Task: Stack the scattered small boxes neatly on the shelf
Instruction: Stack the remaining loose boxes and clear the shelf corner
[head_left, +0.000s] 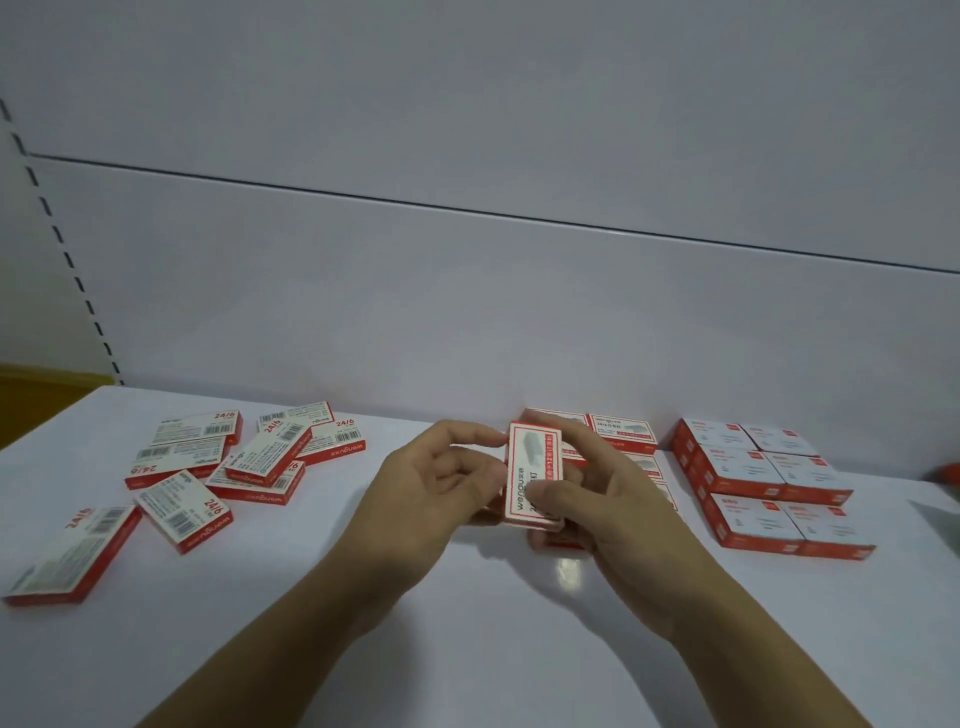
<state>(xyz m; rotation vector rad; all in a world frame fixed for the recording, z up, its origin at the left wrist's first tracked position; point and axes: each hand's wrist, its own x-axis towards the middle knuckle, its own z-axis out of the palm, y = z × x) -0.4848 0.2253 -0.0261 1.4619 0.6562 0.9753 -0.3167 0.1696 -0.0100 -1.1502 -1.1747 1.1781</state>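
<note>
A small red-and-white staple box (533, 475) is held upright above the white shelf (467, 623), near its middle. My right hand (597, 493) grips the box from the right, thumb on its face. My left hand (436, 483) touches its upper left edge with the fingertips. Behind my right hand lies a neat group of the same boxes (623, 435), partly hidden. Several scattered boxes (244, 457) lie in a loose heap at the left, and one lone box (72, 556) sits near the left front.
A tidy block of red boxes with white tops (769, 483) stands at the right. The shelf's white back panel (467, 312) rises right behind the boxes. A slotted upright (62, 244) runs down the left side. Something red and green (945, 478) shows at the right edge.
</note>
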